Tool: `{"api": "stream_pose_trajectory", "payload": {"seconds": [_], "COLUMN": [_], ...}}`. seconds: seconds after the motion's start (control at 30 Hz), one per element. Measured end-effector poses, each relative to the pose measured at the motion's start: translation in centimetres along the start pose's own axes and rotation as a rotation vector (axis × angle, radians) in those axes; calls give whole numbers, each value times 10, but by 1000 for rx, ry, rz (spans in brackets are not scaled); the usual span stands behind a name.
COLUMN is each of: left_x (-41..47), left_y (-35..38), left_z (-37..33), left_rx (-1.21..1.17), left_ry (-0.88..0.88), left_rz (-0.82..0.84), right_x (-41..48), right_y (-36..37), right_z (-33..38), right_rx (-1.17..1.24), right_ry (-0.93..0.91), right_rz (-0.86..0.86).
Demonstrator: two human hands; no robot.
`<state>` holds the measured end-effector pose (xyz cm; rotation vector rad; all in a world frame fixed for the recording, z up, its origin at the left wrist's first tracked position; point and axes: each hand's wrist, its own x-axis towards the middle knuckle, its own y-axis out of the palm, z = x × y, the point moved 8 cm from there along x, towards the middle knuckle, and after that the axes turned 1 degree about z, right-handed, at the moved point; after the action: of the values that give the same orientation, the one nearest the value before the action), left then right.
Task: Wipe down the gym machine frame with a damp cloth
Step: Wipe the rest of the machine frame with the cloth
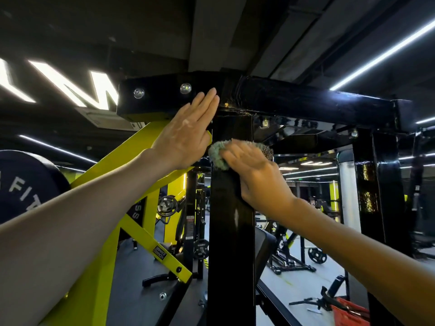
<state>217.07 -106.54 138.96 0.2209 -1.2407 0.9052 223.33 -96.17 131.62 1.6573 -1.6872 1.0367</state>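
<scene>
A glossy black upright post [231,231] of the gym machine frame rises in the middle and meets a black crossbeam [306,102] at the top. My right hand [256,172] presses a crumpled green cloth [217,152] flat against the post just below that joint, fingers straight over the cloth. My left hand [188,132] lies flat with straight fingers against the post's upper left side, fingertips reaching the black bolted plate [162,95]. Most of the cloth is hidden under my right hand.
A yellow lever arm [131,184] slants up on the left beside a black weight plate [26,184]. A black padded seat [266,248] sits behind the post. A red basket [350,312] stands on the floor at lower right. Other machines fill the background.
</scene>
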Motion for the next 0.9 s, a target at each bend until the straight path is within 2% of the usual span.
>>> {"api": "stream_pose_trajectory", "payload": {"seconds": [0.1,0.27,0.37,0.47,0.63,0.73,0.83,0.9], "left_x": [1,1,1,1,1,2,2,1], "left_y": [-2,-2,-2,-2,-2,-2,-3,-3], "left_z": [0,3,3,2,3,4,4,4], "left_rx": [3,48,39,21,-9,-13,-26,-42], "left_ry": [20,58,51,43,53,65,63,51], "left_rz": [31,59,63,61,52,41,38,35], "right_x": [1,41,12,-24,10,39,26,-6], "right_y": [-1,-21,-9,2,-13,-13,-7,-1], "right_z": [-6,-29,-12,10,-4,-21,-14,7], "right_rx": [-15,-107,-95,-68,-159,-200,-204,-155], "right_ry": [-37,115,190,168,135,163,182,125], "right_rz": [53,-9,14,79,-68,-74,-104,-113]}}
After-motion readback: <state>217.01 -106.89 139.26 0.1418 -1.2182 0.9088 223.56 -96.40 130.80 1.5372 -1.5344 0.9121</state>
